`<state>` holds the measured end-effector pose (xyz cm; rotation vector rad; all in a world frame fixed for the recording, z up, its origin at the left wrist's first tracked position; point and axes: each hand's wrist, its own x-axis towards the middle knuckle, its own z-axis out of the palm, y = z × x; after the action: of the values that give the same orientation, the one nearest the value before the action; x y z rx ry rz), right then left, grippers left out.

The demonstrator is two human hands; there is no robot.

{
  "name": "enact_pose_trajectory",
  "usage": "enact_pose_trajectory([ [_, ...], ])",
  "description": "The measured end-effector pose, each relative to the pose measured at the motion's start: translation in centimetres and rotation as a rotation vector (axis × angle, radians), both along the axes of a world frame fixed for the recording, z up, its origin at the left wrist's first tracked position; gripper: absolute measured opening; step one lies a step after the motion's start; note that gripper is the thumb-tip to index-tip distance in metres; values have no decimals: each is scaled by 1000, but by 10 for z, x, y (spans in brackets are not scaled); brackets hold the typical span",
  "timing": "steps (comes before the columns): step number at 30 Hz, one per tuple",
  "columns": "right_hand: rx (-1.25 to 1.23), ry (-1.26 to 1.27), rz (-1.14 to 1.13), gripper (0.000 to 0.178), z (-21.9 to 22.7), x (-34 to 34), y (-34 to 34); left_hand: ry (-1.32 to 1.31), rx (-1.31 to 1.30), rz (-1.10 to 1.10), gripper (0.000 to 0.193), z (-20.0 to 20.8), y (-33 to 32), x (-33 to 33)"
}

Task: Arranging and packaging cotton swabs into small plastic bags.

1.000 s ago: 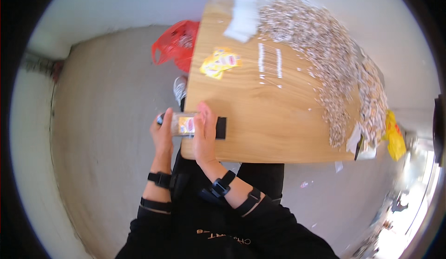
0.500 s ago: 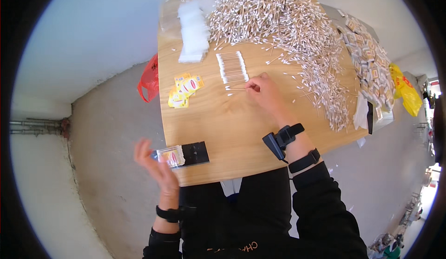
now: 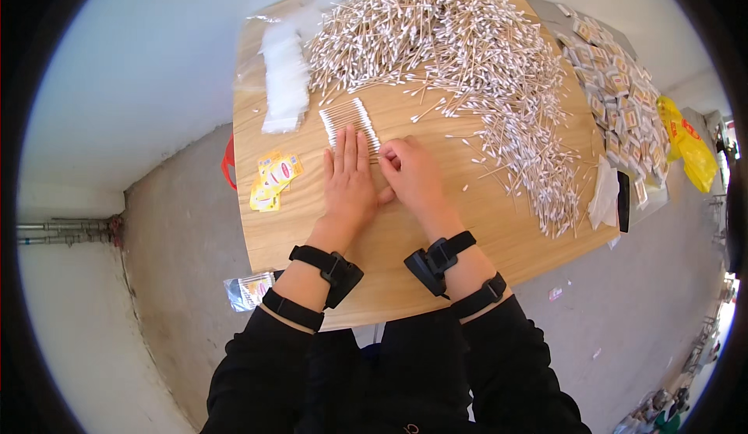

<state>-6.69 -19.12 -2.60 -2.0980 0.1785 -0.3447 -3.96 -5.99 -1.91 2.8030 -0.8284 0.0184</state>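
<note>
A neat row of cotton swabs (image 3: 345, 114) lies side by side on the wooden table (image 3: 405, 274). My left hand (image 3: 349, 185) rests flat over the near part of this row, fingers stretched out and pointing away from me. Close beside it, my right hand (image 3: 414, 181) pinches thumb and forefinger at the row's near right end, on a cotton swab whose length is mostly hidden by the hands. Left of the row are several yellow printed cards (image 3: 276, 175), overlapping one another. Beyond them lies a stack of clear plastic sleeves (image 3: 284, 83).
A large heap of loose cotton swabs (image 3: 444, 33) curves along the table's far and right sides. Many filled packs (image 3: 619, 95) are piled at right, beside a yellow plastic bag (image 3: 689, 146). One filled pack (image 3: 249, 290) sits at the near left edge; a red bag (image 3: 228, 165) shows beyond the left edge.
My left hand has come from the table's near left corner onto the swab row. My right hand stays pinched at the row's near end. The view has shifted a little.
</note>
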Motion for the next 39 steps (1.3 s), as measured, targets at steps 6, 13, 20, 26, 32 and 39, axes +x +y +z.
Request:
enact_pose_trajectory([
  [6, 487, -45, -203, 18, -3, -3, -4, -57, -59, -2, 91, -6, -1, -17],
  [13, 844, 73, -232, 25, 1, -44, 0, -29, -37, -9, 86, 6, 12, -62],
  [20, 555, 52, -175, 28, 0, -119, 18, 25, -45, 5, 94, 10, 25, -136],
  [26, 162, 210, 80, 24, 37, -147, 19, 59, -125, 52, 103, 20, 41, -146],
  [32, 57, 229, 66, 14, 28, -135, 20, 64, -128, 73, 103, 11, 37, -148],
  [39, 158, 93, -237, 16, 21, -134, 34, 66, -99, 107, 106, 19, 48, -154],
])
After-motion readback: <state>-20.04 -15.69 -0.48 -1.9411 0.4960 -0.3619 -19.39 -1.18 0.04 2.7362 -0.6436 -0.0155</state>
